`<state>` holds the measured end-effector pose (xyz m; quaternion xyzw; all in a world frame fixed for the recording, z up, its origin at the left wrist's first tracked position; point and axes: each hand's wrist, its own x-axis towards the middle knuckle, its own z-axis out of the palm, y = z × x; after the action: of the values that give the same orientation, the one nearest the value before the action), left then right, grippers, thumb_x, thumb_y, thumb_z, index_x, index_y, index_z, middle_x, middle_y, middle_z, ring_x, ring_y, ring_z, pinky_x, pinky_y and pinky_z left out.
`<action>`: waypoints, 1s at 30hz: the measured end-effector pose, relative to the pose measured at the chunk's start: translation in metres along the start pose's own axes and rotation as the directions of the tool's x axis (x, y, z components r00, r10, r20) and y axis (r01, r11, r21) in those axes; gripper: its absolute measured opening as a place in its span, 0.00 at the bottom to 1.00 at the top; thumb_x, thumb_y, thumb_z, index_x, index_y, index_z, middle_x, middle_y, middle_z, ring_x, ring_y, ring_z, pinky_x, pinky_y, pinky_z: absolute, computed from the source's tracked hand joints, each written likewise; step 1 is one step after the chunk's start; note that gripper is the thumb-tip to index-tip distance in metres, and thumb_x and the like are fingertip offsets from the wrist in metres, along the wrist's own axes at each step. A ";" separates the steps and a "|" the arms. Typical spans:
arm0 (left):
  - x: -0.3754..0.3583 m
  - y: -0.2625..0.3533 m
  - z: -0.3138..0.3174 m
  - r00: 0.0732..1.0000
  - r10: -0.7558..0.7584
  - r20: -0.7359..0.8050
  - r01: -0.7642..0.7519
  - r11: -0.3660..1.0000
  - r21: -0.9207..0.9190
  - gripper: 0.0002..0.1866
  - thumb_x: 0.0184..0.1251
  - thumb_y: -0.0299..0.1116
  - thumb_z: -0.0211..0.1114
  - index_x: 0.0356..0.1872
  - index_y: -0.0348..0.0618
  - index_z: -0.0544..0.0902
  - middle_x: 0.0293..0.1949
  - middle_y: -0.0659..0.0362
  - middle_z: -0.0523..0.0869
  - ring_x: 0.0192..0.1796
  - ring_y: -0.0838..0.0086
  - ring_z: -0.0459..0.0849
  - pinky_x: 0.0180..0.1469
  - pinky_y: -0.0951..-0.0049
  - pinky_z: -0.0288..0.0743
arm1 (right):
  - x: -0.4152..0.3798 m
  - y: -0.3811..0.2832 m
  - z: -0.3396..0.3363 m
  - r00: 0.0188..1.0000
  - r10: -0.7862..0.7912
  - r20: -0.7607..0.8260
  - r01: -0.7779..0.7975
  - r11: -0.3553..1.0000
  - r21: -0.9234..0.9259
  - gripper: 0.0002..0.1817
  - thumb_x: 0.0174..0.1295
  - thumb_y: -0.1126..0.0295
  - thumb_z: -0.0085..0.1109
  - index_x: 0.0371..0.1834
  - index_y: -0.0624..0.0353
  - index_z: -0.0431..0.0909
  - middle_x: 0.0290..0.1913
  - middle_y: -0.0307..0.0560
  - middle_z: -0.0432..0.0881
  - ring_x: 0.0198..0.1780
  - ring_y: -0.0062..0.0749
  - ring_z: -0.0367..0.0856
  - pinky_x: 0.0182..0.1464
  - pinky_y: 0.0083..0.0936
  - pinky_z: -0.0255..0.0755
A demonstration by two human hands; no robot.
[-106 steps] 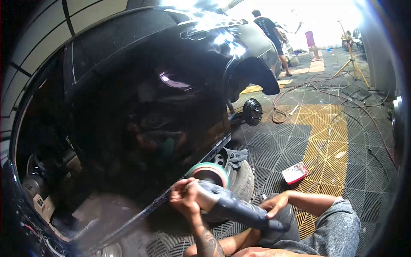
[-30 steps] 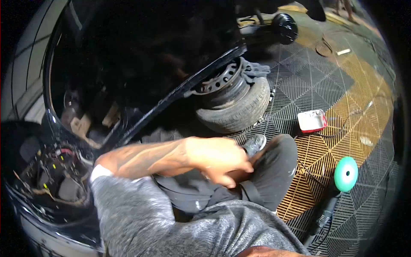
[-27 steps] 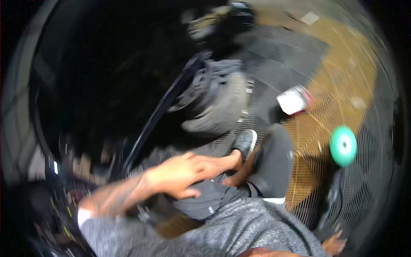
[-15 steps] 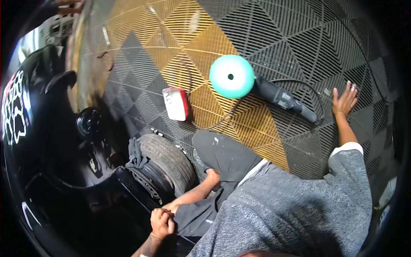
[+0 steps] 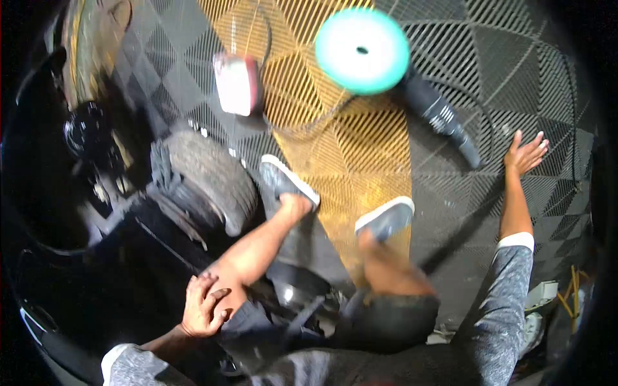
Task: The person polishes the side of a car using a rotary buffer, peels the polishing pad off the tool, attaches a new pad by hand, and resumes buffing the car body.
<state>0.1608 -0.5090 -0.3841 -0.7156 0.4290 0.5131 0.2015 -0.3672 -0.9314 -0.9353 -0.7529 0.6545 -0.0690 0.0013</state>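
My left hand (image 5: 205,307) rests at my left knee, beside a dark car (image 5: 84,289), its fingers apart and holding nothing. On the right, my right hand (image 5: 526,154) is over the patterned floor (image 5: 450,212) with its fingers spread and empty. The tool nearest to it is a black polisher (image 5: 444,119), lying on the floor with its round teal and white pad (image 5: 362,51) facing up. A cable curves around the tool. Left of the pad, a red and white container (image 5: 237,83) stands on the floor.
A tire (image 5: 209,177) with a dark cloth (image 5: 165,168) on it lies beside the car. A wheel hub part (image 5: 87,128) shows in the car's wheel arch. My shoes (image 5: 290,182) are on the floor. At the lower right is a white box (image 5: 542,294).
My body has risen and both my feet now show on the floor. My left hand has opened from a curled shape and moved to my knee. The view has shifted.
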 end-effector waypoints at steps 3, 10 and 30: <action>-0.035 -0.021 0.018 0.995 -0.007 0.097 0.010 0.999 -0.035 0.30 0.53 0.45 0.70 0.60 0.53 0.84 0.73 0.41 0.69 0.79 0.36 0.58 0.75 0.24 0.39 | 0.005 0.011 0.015 0.997 -0.042 -0.064 0.039 0.998 -0.055 0.49 0.70 0.28 0.43 0.84 0.50 0.52 0.82 0.62 0.53 0.82 0.62 0.49 0.79 0.61 0.47; -0.021 -0.069 0.063 0.909 0.265 -0.321 -0.271 0.962 0.029 0.20 0.55 0.42 0.62 0.48 0.51 0.88 0.59 0.55 0.85 0.69 0.54 0.77 0.73 0.40 0.59 | 0.027 0.078 0.048 0.996 -0.034 -0.086 -0.004 0.913 -0.409 0.46 0.69 0.25 0.39 0.82 0.42 0.57 0.79 0.56 0.62 0.79 0.56 0.60 0.68 0.64 0.66; -0.064 -0.030 0.200 0.809 0.253 -0.530 -0.452 0.845 -0.286 0.13 0.54 0.39 0.65 0.35 0.41 0.86 0.39 0.51 0.86 0.46 0.56 0.84 0.55 0.52 0.75 | -0.057 -0.233 -0.055 0.401 -0.494 0.772 -0.134 0.801 0.583 0.20 0.56 0.59 0.67 0.44 0.65 0.85 0.42 0.57 0.90 0.31 0.45 0.86 0.32 0.44 0.78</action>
<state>0.0667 -0.3208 -0.4095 -0.7496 0.4790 0.4277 -0.1605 -0.1514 -0.8367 -0.8657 -0.7018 0.4055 0.1568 0.5643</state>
